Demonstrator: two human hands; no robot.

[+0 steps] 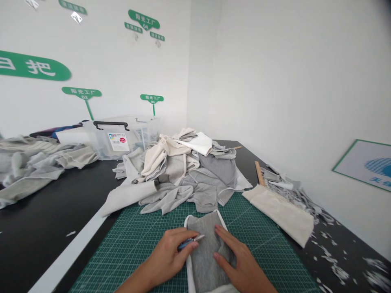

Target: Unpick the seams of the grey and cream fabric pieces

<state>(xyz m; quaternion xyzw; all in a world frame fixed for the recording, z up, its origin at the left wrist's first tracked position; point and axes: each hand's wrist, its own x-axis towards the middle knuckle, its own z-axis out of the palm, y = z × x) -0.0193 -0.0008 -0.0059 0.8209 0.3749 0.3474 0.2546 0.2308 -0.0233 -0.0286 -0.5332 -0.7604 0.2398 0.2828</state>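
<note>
Right now, the left hand [169,252] is closed around a small tool [185,243] with a blue handle, its pale pointed tip poking out past the fingers and over a grey cloth [204,260]. The right hand [240,256] lies on the right side of that cloth with its thumb and fingers spread, pressing on it rather than gripping the tool, and the fabric wrinkles a little beside it. The cloth has white edges and lies lengthwise between the two hands, on the near part of a green cutting mat [131,240] marked with a grid. The mat sits on a black worktop [27,240]. Just beyond the cloth, a big heap of grey and cream fabric [180,165] covers the mat's far edge. A clear plastic box [105,140] with a black handle stands behind it to the left, and more grey fabric [33,167] is piled at the far left. On the right, a folded cream cloth [281,213] lies partly over the mat, near a wooden strip [259,173] and many loose scraps [328,258]
</note>
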